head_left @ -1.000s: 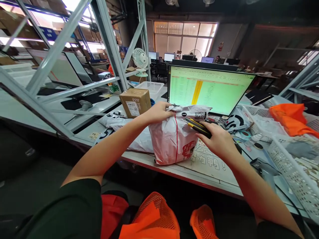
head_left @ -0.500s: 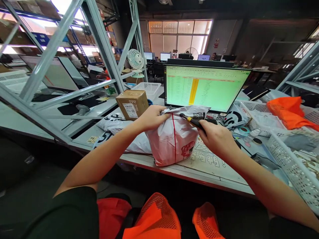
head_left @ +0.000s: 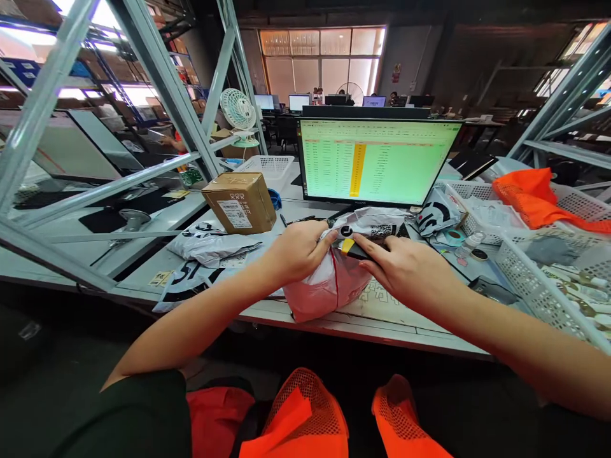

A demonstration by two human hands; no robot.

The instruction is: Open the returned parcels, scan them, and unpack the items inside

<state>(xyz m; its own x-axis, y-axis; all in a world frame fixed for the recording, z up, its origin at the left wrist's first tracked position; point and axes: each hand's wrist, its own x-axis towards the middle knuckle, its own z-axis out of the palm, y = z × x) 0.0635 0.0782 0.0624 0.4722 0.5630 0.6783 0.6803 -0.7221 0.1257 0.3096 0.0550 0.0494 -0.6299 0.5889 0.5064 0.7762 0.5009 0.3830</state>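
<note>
Pinching the top left corner of a white parcel [head_left: 310, 296] in the head view, the left hand [head_left: 303, 251] has its thumb and fingers closed on bunched plastic. The right hand [head_left: 410, 270] has its fingers wrapped round a yellow-and-black cutter [head_left: 351, 249], the forefinger laid along it. The cutter's long axis runs crosswise, from the right hand toward the left hand's fingertips, its yellow end leftmost, at the parcel's upper front; whether a blade touches the plastic cannot be told. The parcel stands on the desk [head_left: 443, 340] near the front edge, below both hands, in front of the monitor [head_left: 377, 159] and to the right of a cardboard box [head_left: 241, 203]. Of the two hands, the left is nearer its top left corner. It looks bulky and creased, white above and pinkish lower down, with a red line down the front and a dark printed code near the top.
</note>
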